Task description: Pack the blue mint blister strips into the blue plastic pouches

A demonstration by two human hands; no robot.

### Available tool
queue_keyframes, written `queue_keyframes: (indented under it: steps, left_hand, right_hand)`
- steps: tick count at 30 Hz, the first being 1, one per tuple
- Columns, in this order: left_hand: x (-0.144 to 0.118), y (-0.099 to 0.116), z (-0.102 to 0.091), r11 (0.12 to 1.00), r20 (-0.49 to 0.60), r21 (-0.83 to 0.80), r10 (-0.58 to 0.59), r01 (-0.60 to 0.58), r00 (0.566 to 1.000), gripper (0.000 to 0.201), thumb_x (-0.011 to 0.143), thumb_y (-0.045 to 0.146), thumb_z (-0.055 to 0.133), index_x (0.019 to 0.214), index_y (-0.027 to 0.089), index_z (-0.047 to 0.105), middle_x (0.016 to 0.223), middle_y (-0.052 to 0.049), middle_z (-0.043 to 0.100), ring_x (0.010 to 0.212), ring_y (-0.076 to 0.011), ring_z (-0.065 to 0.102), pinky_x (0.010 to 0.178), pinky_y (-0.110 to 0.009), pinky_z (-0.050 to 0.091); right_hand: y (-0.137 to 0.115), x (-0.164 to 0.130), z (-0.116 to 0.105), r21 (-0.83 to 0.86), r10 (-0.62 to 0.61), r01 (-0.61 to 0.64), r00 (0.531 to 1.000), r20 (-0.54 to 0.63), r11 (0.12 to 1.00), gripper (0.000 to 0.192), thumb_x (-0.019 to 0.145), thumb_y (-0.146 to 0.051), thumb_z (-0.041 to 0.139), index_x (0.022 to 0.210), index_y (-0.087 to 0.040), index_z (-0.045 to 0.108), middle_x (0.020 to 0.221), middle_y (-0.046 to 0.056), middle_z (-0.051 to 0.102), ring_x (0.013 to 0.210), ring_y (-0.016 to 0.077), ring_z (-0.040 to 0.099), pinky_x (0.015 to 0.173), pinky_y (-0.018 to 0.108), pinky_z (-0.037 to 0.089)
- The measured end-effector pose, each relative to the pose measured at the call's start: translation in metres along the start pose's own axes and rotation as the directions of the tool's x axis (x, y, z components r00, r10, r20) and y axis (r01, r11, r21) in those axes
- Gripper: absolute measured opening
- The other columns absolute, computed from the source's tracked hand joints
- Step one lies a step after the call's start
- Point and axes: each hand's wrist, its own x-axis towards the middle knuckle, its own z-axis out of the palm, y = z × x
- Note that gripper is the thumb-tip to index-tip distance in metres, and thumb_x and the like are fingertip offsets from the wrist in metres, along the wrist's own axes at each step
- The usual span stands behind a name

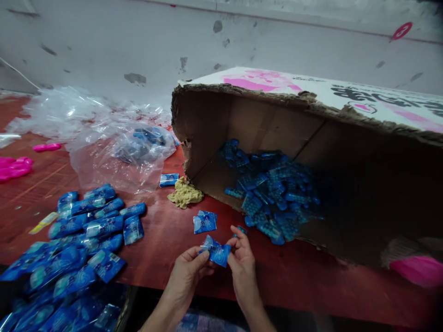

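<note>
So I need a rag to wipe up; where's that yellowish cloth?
The yellowish cloth lies on the red table, mid-frame, just left of the tipped cardboard box, beside a small blue packet.

Glossy blue plastic packets (86, 230) lie on a worn red wooden surface (166, 240) beside a rough, torn cardboard box (214, 120) and crinkled clear film (104, 138).

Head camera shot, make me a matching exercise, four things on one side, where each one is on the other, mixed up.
1 blue packet
2 yellow rag
3 loose blue pieces
4 pile of packets

A inside the cardboard box
B between both hands
C left side of the table
D just outside the box's opening

Pairs: 1-B, 2-D, 3-A, 4-C
</note>
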Motion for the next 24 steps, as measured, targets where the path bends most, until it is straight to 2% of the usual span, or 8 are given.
queue_keyframes:
  steps: [4,6,10,13,15,19,24]
  left_hand:
    - [0.001,-0.001,0.001,1.000,0.011,-0.013,0.002,-0.002,1.000,0.017,0.055,0.023,0.075,0.064,0.012,0.065,0.059,-0.002,0.065,0.053,-0.0113,0.057,0.054,-0.024,0.046]
    - [0.000,-0.001,0.003,1.000,0.016,-0.024,0.005,-0.004,1.000,0.017,0.055,0.023,0.075,0.064,0.012,0.065,0.060,-0.003,0.065,0.054,-0.0116,0.057,0.055,-0.025,0.046]
    - [-0.001,-0.002,0.005,0.998,0.033,-0.051,-0.039,0.041,0.999,0.018,0.054,0.024,0.076,0.063,0.012,0.065,0.057,-0.003,0.063,0.054,-0.0121,0.057,0.054,-0.025,0.046]
    - [-0.001,-0.002,0.004,0.997,0.052,-0.041,-0.057,0.059,0.997,0.018,0.055,0.024,0.075,0.065,0.011,0.066,0.058,-0.003,0.064,0.054,-0.0115,0.056,0.055,-0.025,0.046]
    - [-0.001,-0.003,0.002,0.999,0.054,-0.017,-0.046,0.047,0.997,0.018,0.055,0.023,0.075,0.065,0.011,0.067,0.059,-0.004,0.064,0.054,-0.0113,0.056,0.055,-0.024,0.046]
    - [0.000,-0.005,0.001,0.999,0.045,-0.025,-0.023,0.024,0.999,0.015,0.056,0.021,0.075,0.061,0.011,0.065,0.057,-0.002,0.063,0.054,-0.0112,0.056,0.055,-0.024,0.045]
    - [0.001,-0.005,0.002,0.997,0.067,-0.064,-0.045,0.049,0.997,0.012,0.061,0.021,0.071,0.065,0.012,0.065,0.057,-0.002,0.063,0.055,-0.0107,0.057,0.055,-0.023,0.047]
  right_hand:
    - [0.000,0.002,0.000,-0.115,-0.053,0.063,0.995,0.087,0.991,0.058,0.065,-0.011,0.060,0.119,-0.024,0.043,0.075,-0.004,0.052,0.072,0.0123,0.052,0.073,0.026,0.042]
    - [-0.001,0.004,0.001,-0.095,-0.042,0.051,0.995,0.091,0.994,0.057,0.065,-0.011,0.059,0.119,-0.023,0.043,0.073,-0.004,0.052,0.067,0.0119,0.051,0.066,0.024,0.043]
    - [0.000,0.004,0.002,0.004,-0.009,0.009,1.000,-0.002,1.000,0.048,0.069,-0.014,0.055,0.115,-0.022,0.044,0.071,-0.004,0.050,0.057,0.0101,0.048,0.055,0.022,0.043]
    - [0.000,0.004,0.003,-0.006,0.020,-0.020,0.997,0.075,1.000,0.051,0.065,-0.012,0.058,0.113,-0.024,0.048,0.071,-0.004,0.052,0.061,0.0113,0.050,0.058,0.022,0.043]
    - [-0.002,0.005,0.003,-0.020,0.049,-0.047,0.990,0.136,0.999,0.047,0.061,-0.010,0.060,0.105,-0.023,0.055,0.070,-0.004,0.053,0.064,0.0115,0.051,0.059,0.021,0.043]
    - [-0.007,0.008,0.004,0.049,0.090,-0.097,0.988,0.125,0.994,0.028,0.063,-0.016,0.057,0.091,-0.021,0.060,0.066,-0.004,0.057,0.057,0.0109,0.053,0.053,0.021,0.042]
    - [-0.010,0.006,0.007,0.013,0.123,-0.126,0.983,0.133,0.992,0.021,0.066,-0.014,0.053,0.085,-0.020,0.060,0.076,-0.001,0.065,0.067,0.0146,0.059,0.060,0.023,0.045]
